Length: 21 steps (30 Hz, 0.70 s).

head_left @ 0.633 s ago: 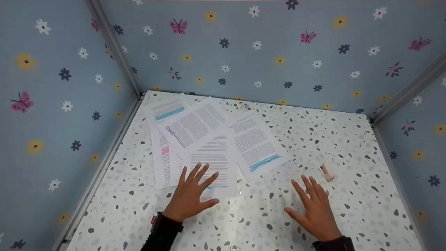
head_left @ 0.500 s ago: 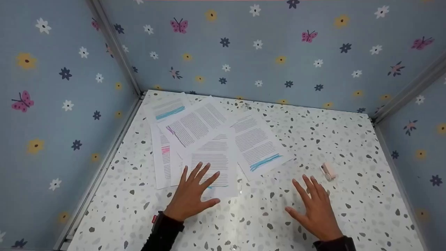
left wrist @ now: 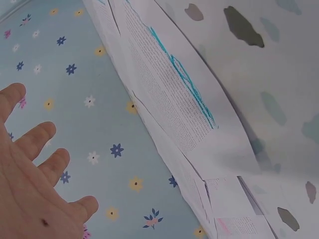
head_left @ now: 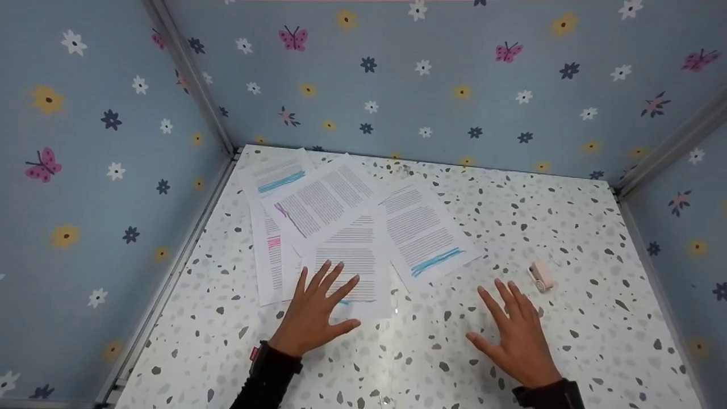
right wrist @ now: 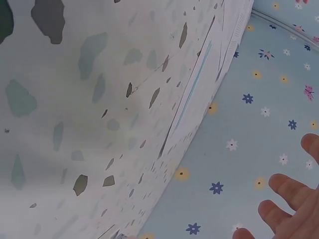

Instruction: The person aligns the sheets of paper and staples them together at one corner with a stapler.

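Observation:
My left hand (head_left: 312, 315) is held with fingers spread and holds nothing; in the head view its fingertips overlap the front printed sheet (head_left: 363, 258). The left wrist view shows its fingers (left wrist: 37, 139) straight and raised above the table. My right hand (head_left: 515, 338), also spread and holding nothing, is nearest a small pale pink object (head_left: 540, 276) with a round end. Overlapping the front sheet are a right sheet (head_left: 423, 227) with blue scribble, a middle sheet (head_left: 324, 199) with a purple mark, a back sheet (head_left: 278, 170) marked blue, and a left sheet (head_left: 274, 270) marked pink.
The sheets lie on a white speckled table (head_left: 437, 369). Blue flowered panels (head_left: 397, 85) enclose it at the back and both sides, with grey metal posts (head_left: 190, 74) at the corners.
The head view has tilted slightly, so the panels and table shift a little in it. Both hands keep their spread pose, and the sheets and pink object stay in place.

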{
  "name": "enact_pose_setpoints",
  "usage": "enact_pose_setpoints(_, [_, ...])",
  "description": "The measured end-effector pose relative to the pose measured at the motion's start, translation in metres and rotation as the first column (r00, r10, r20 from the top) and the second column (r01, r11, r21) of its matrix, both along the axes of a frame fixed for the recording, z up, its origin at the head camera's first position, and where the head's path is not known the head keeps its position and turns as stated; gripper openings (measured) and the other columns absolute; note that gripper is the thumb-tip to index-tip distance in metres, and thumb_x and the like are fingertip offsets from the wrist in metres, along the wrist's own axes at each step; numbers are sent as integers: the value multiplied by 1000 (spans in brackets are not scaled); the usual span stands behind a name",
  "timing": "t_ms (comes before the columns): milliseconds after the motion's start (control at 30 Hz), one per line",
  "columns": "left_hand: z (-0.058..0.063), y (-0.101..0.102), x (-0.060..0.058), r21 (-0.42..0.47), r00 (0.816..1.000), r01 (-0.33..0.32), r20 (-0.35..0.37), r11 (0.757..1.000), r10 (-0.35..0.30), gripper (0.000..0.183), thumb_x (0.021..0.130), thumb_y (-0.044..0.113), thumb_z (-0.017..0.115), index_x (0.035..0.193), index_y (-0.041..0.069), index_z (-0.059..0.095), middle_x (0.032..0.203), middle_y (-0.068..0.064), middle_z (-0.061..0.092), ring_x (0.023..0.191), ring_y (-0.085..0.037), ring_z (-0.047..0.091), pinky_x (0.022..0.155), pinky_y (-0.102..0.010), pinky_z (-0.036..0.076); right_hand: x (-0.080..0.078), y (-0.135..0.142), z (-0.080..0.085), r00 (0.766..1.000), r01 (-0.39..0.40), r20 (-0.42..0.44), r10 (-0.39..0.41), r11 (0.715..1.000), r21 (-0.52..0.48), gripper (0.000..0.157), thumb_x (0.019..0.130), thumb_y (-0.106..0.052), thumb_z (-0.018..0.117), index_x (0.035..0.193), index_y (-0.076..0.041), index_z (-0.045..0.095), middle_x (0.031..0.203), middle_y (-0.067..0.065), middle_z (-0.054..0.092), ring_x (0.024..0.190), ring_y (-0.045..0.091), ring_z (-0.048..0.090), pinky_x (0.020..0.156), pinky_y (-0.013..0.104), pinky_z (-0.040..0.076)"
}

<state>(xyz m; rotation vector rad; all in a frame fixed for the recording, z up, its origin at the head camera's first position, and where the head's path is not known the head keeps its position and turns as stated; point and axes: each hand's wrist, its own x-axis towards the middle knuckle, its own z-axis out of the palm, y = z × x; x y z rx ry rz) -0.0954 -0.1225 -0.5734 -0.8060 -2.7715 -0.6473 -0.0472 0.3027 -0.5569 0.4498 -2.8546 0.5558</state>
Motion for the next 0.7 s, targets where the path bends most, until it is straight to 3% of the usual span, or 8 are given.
enact_pose_setpoints(200, [3,0,-3,4,1000,13,-18,1000,-12,78,90,64,65,156,32,41,163,-8,32,152,-31,21,116,-67,9,-4,-2,4,1000,-13,-16,13,1000,8,89,86,-56,75,159,-29,35,163,14,29,151,37,19,109,66,21])
enact_pose_setpoints(367, [11,0,-11,-4,999,14,-38,1000,-14,77,91,66,62,156,32,40,164,-8,31,152,-31,21,115,-67,10,-17,-4,16,994,-44,-95,47,999,25,88,86,-58,74,159,-26,37,162,17,31,149,39,22,112,64,19])
enact_pose_setpoints(533, [26,-1,-25,6,996,15,-84,1000,-15,77,91,65,63,156,30,42,164,-8,31,152,-32,22,115,-67,11,-36,-9,32,984,-78,-157,83,996,38,86,88,-63,68,159,-26,36,164,16,28,151,38,20,117,62,13])
enact_pose_setpoints(700, [40,3,-44,-8,994,8,-112,1000,-9,76,93,69,55,157,31,39,165,-7,28,152,-32,21,115,-68,12,-58,-19,48,970,-119,-209,122,992,29,83,92,-68,60,159,-25,37,163,17,28,151,38,19,116,61,16])
